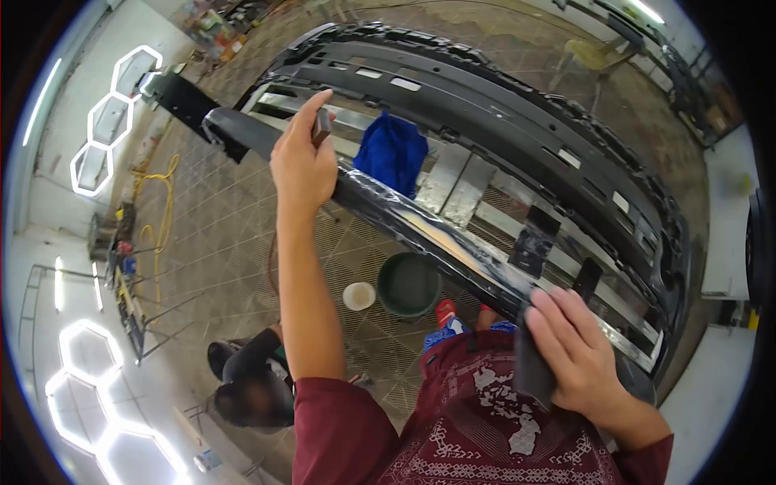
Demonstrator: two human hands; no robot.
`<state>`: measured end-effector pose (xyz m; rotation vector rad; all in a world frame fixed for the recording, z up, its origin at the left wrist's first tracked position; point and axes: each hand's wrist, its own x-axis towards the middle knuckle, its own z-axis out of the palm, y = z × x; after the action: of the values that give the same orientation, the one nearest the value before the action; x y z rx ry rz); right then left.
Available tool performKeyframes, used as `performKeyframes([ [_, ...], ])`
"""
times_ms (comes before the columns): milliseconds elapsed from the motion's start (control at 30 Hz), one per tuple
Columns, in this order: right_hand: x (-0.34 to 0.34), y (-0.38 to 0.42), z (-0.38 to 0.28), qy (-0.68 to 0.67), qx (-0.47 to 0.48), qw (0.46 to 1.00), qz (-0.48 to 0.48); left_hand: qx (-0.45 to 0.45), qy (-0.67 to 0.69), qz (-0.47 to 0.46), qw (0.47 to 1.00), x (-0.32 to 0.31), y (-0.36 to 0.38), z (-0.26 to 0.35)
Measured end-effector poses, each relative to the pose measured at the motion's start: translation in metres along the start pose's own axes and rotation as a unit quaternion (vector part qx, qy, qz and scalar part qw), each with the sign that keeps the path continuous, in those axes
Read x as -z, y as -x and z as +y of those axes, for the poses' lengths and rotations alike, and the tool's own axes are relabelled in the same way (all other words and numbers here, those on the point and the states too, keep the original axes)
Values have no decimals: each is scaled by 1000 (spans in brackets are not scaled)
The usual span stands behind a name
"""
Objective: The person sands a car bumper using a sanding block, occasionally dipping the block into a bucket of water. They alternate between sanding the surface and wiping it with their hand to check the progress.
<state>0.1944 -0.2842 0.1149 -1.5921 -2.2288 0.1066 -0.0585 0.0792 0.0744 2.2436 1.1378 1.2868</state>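
Note:
A long, wet black plastic trim strip point(380, 212) runs diagonally in front of me, with a pale yellowish patch point(440, 240) along its middle. My left hand point(303, 166) is over the strip's upper left part, closed around a small brown block point(322, 128), index finger pointing forward. At the lower right end, my right hand point(575, 347) bends its fingers over a dark flat piece point(533, 364) beside the strip; its underside is hidden. Between strip and bumper lies a bunched blue cloth point(392, 153) on the metal stand point(449, 186).
A large black car bumper point(436, 71) curves behind the strip. Below stand a dark green bucket point(408, 283) and a white container point(358, 296). Another person point(250, 376) is low down at the left. A yellow hose point(166, 202) lies on the tiled floor.

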Motion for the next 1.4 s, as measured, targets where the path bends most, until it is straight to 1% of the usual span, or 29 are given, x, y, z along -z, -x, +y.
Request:
performKeyframes([
  [67,-2,-21,-8,58,6,995,-81,12,-48,-4,999,3,1,4],
  [100,-5,-31,-10,69,7,994,-90,15,-56,16,998,2,1,6],
  [167,-18,-53,-14,115,69,987,-88,29,-53,36,998,-2,5,6],
  [200,-28,-69,-18,122,75,985,-93,35,-59,45,997,-2,8,4],
  [233,-40,-87,-21,122,93,986,-72,9,-72,68,995,-5,11,-3],
  [267,-53,-105,-25,121,110,985,-50,13,-69,76,995,-5,15,-7],
  [300,-70,-126,-26,127,117,983,-54,13,-66,76,995,-5,18,-11],
  [333,-87,-150,-25,145,148,978,-31,15,-65,80,995,-5,21,-14],
  [367,-95,-164,-25,163,182,970,-7,3,-59,91,994,-4,23,-17],
  [400,-94,-166,-27,167,193,967,-12,10,-59,102,993,-2,24,-18],
  [467,-86,-158,-34,158,171,971,-58,9,-8,116,993,0,30,-23],
  [500,-77,-143,-39,177,156,967,-95,-14,-20,136,990,-2,31,-25],
  [533,-78,-132,-38,179,168,964,-106,-5,-17,130,991,-2,33,-21],
  [567,-80,-122,-35,203,159,960,-109,-16,-33,130,991,-4,34,-20],
  [600,-79,-120,-30,228,152,955,-111,-27,-51,131,990,-5,35,-20],
  [633,-81,-135,-38,195,141,965,-108,-17,-65,109,992,-5,37,-21],
  [667,-90,-149,-40,198,138,965,-107,-19,-61,109,992,-7,39,-22],
  [733,-105,-176,-38,201,173,962,-71,-31,-45,131,990,-6,38,-25],
  [800,-94,-155,-43,186,153,967,-90,-31,-40,128,991,-6,39,-27],
  [867,-82,-122,-42,214,114,964,-112,-10,-37,117,992,-5,39,-25],
  [900,-84,-118,-38,231,122,959,-107,-7,-36,116,993,-4,40,-23],
  [933,-88,-124,-39,232,120,959,-110,-6,-32,114,993,-5,41,-25],
  [1000,-99,-153,-45,183,100,975,-80,-9,-49,125,991,-7,38,-25],
  [1033,-102,-164,-47,182,97,975,-86,2,-49,116,992,-7,37,-25],
  [1133,-94,-143,-52,187,73,976,-89,-14,-49,125,991,-6,39,-26],
  [1167,-98,-131,-50,208,82,972,-78,-11,-50,128,990,-6,39,-28],
  [1300,-109,-161,-55,195,73,975,-75,-19,-48,125,991,-9,39,-26],
  [1333,-106,-157,-56,194,72,975,-77,-12,-54,126,990,-9,39,-27],
  [1400,-98,-142,-61,169,32,981,-85,-14,-58,127,990,-7,40,-29],
])
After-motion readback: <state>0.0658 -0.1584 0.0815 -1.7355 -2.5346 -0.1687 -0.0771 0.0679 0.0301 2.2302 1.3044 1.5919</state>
